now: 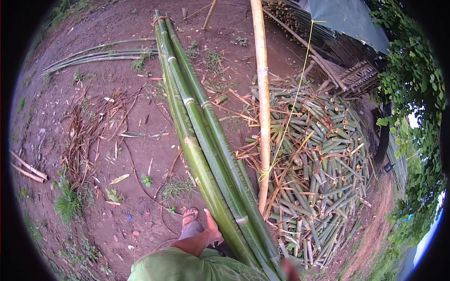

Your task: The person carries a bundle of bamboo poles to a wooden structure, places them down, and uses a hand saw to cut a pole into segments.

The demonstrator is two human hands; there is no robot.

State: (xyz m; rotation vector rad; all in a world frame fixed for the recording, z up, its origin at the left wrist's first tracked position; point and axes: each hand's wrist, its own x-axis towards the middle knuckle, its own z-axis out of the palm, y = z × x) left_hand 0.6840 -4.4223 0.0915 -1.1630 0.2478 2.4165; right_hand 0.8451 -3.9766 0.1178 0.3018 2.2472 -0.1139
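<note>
A bundle of long green bamboo poles (193,112) stretches from the far ground to my body, tied near its far end with a reddish band (161,19). My left hand (213,228) is closed against the left side of the near part, thumb up along the outer pole, fingers hidden beneath. At the lower right edge of the view, my right hand (289,269) is beside the near end of the bundle. It is blurred, and its fingers cannot be made out. My sandalled foot (190,215) shows below the bundle.
An upright wooden post (263,93) with a yellow string (294,105) stands right of the bundle. Behind it lies a large heap of cut bamboo pieces (323,159). Thin poles (101,57) lie at far left, dry strips (86,126) nearer. A tarp (347,21) hangs at upper right.
</note>
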